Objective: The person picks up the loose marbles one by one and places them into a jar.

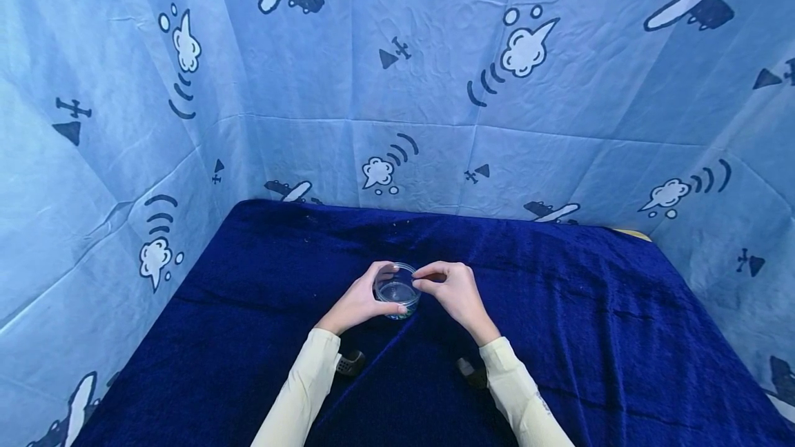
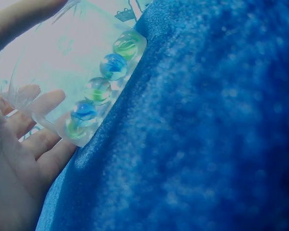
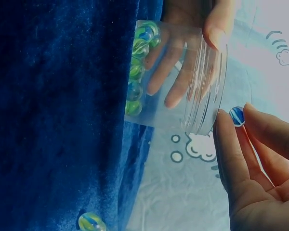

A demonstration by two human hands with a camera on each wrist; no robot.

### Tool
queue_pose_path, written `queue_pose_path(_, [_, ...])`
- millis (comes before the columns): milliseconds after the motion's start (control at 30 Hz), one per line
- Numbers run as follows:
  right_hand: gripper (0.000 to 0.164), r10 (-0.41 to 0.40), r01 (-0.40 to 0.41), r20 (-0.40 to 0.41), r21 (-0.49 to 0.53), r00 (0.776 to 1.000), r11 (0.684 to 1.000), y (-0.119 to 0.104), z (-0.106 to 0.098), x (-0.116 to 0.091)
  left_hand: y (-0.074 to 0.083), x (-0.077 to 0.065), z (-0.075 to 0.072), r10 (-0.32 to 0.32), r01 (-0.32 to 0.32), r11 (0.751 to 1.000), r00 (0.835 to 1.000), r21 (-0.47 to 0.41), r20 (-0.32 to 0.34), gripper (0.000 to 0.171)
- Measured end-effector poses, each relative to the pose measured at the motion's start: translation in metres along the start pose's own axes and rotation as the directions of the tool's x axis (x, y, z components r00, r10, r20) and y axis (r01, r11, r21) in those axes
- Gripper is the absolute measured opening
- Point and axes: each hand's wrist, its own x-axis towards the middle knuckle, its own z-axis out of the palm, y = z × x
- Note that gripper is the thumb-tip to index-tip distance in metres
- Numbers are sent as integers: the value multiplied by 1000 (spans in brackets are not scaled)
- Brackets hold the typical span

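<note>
A clear, open-topped jar [image 1: 401, 269] with a threaded rim stands on the dark blue cloth. My left hand [image 1: 362, 301] grips it from the left, thumb on the near side and fingers round the far side. Blue and green glass marbles [image 3: 135, 72] line its bottom, and the left wrist view shows several marbles [image 2: 113, 66] through the wall. At the right of the rim, my right hand [image 1: 452, 287] pinches a blue and white marble [image 3: 236, 116] between thumb and fingertips. That marble is just outside the mouth. In the head view it is too small to make out.
A loose yellow and blue marble [image 3: 91, 222] lies on the cloth in the right wrist view. Velvet cloth [image 1: 590, 336] with folds covers the table. Pale blue curtains [image 1: 435, 88] printed with planes and clouds stand behind and at both sides. Dark devices [image 1: 350, 363] sit under both wrists.
</note>
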Motion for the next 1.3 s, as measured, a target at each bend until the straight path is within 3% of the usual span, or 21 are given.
queue_pose_path(1300, [6, -34, 34, 29, 4, 999, 999, -1, 6, 1, 1, 0, 1, 15, -14, 1000, 1000, 14, -16, 81])
